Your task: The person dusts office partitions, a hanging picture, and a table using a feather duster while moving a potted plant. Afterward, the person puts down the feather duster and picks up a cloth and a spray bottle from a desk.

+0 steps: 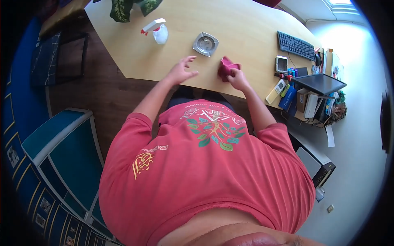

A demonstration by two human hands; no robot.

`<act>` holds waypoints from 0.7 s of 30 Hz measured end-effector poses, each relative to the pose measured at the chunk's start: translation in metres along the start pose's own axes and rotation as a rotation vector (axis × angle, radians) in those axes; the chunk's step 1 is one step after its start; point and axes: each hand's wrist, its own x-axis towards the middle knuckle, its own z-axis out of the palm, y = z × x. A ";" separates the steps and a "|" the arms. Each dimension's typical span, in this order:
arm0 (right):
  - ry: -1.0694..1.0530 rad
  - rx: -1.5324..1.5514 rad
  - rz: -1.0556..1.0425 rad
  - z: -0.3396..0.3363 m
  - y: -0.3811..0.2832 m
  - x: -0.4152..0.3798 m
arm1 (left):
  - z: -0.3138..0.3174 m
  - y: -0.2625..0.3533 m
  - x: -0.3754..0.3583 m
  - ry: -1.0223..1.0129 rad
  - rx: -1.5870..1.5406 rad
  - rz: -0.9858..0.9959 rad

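At the desk's near edge, my right hand [237, 78] grips a crumpled dark pink cloth [225, 67], which rests on the wood. My left hand [183, 71] hovers over the desk edge with its fingers apart and nothing in them. Beyond and between the hands sits a square metal ashtray [206, 44]; neither hand touches it. A clear spray bottle with a white head and red nozzle [161, 34] stands farther to the left.
The wooden desk [246, 28] carries a black keyboard [296, 46] at the right, near a monitor [319, 83], a blue box [288, 97] and small items. A leafy plant [120, 10] overhangs the far left. A teal chair [67, 143] stands at lower left.
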 end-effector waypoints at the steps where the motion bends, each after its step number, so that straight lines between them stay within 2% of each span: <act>1: -0.094 0.097 -0.084 0.004 -0.012 -0.001 | 0.002 0.011 -0.004 0.022 0.089 0.146; 2: -0.191 0.195 -0.165 0.011 -0.024 -0.006 | 0.004 0.013 -0.005 0.032 0.087 0.144; 4: -0.366 0.515 -0.257 0.007 -0.093 -0.034 | 0.005 0.016 -0.009 -0.022 0.184 0.431; 5: -0.426 0.586 -0.263 0.006 -0.118 -0.036 | -0.001 0.028 -0.019 -0.147 -0.170 0.228; 6: -0.490 0.656 -0.271 0.004 -0.134 -0.033 | -0.006 0.026 -0.028 -0.124 -0.163 0.227; 8: -0.347 0.423 -0.377 0.009 -0.138 0.008 | -0.024 0.015 -0.051 -0.118 -0.237 -0.030; 10: -0.193 0.363 -0.409 0.014 -0.155 0.048 | -0.039 0.012 -0.088 0.138 -0.225 -0.034; 12: -0.069 0.272 -0.548 0.026 -0.181 0.087 | -0.062 0.006 -0.130 0.262 -0.008 -0.054; 15: 0.059 0.220 -0.638 0.072 -0.219 0.143 | -0.084 0.001 -0.196 0.401 0.126 -0.148; 16: 0.041 0.223 -0.652 0.091 -0.218 0.149 | -0.091 -0.006 -0.218 0.509 0.266 -0.138; 17: 0.162 0.234 -0.707 0.106 -0.217 0.156 | -0.095 -0.011 -0.239 0.621 0.405 -0.125; 18: 0.282 0.242 -0.813 0.124 -0.255 0.174 | -0.114 -0.019 -0.266 0.695 0.415 -0.120; 19: 0.313 0.297 -0.732 0.133 -0.266 0.171 | -0.118 -0.026 -0.287 0.857 0.398 -0.148; 20: 0.335 0.373 -0.678 0.153 -0.253 0.203 | -0.123 -0.032 -0.307 1.019 0.374 -0.177; 21: 0.352 0.446 -0.617 0.172 -0.247 0.231 | -0.130 -0.037 -0.324 1.060 0.374 -0.174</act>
